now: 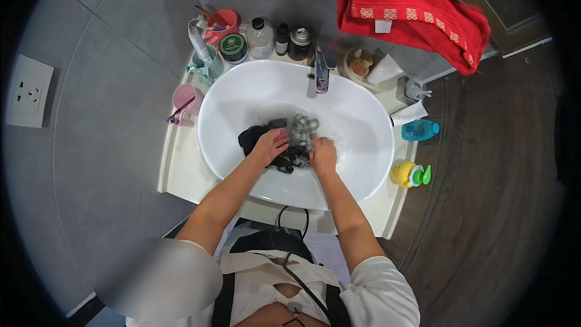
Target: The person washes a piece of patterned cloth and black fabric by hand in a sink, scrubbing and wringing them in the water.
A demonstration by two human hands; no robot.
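A wet black cloth lies bunched in the white oval sink, in a little sudsy water. A grey-and-white checked part, apparently of the same cloth, blurs in the middle of the bundle. My left hand rests against the black cloth from the left, fingers stretched out, gripping nothing. On the right side of the bundle my right hand has its fingers curled at the edge of the checked cloth, their tips partly hidden.
A faucet juts over the sink's far rim. Bottles, a dark green-lidded jar and cups line the counter behind; a pink cup stands left. A blue bottle and yellow pump bottle stand right. A red towel hangs beyond.
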